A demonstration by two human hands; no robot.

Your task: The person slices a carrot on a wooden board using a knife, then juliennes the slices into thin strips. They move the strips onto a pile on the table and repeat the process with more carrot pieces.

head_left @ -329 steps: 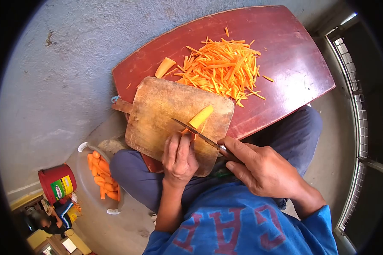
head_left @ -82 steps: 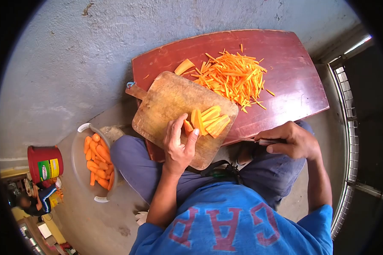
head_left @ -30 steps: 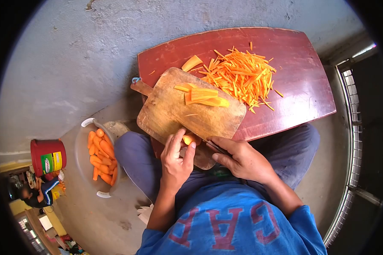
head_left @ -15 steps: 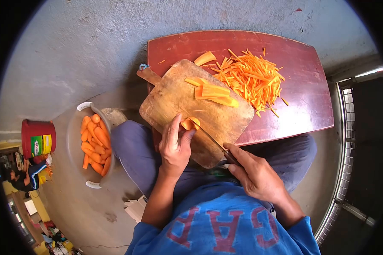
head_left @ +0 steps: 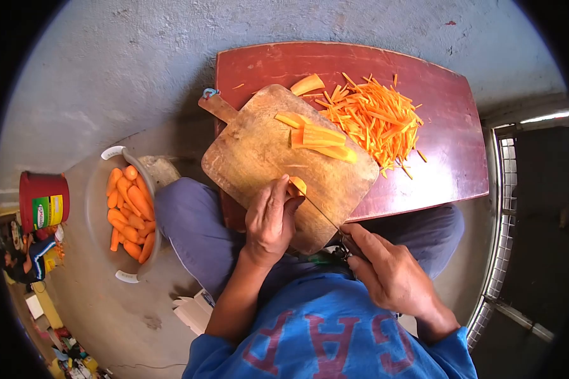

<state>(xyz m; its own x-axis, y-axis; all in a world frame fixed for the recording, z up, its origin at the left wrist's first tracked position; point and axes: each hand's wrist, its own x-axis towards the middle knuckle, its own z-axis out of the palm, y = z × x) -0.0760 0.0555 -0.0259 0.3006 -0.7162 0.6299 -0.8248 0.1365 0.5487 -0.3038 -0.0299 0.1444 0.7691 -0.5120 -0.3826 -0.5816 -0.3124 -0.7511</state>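
My left hand (head_left: 270, 224) pinches a short piece of carrot (head_left: 297, 186) near the front part of a worn wooden cutting board (head_left: 246, 151). Held by its handle in my right hand (head_left: 392, 271), a knife (head_left: 322, 215) reaches toward that piece, its blade tip right at the carrot's edge. Further up the board lie several flat carrot slices (head_left: 322, 136). Past the board's far edge, a heap of carrot strips (head_left: 379, 120) rests on the red table (head_left: 449, 145), with one thick carrot slice (head_left: 307, 84) beside it.
To the left on the floor stands a basin (head_left: 97, 215) of whole peeled carrots (head_left: 133, 205). A red bucket (head_left: 44, 199) is beyond it, and another person (head_left: 28, 262) sits at the far left. A barred door (head_left: 502, 208) is on the right.
The carrot piece, both hands and the knife have shifted slightly to the right on the board. The knife handle sits a little lower. The whole view has moved slightly.
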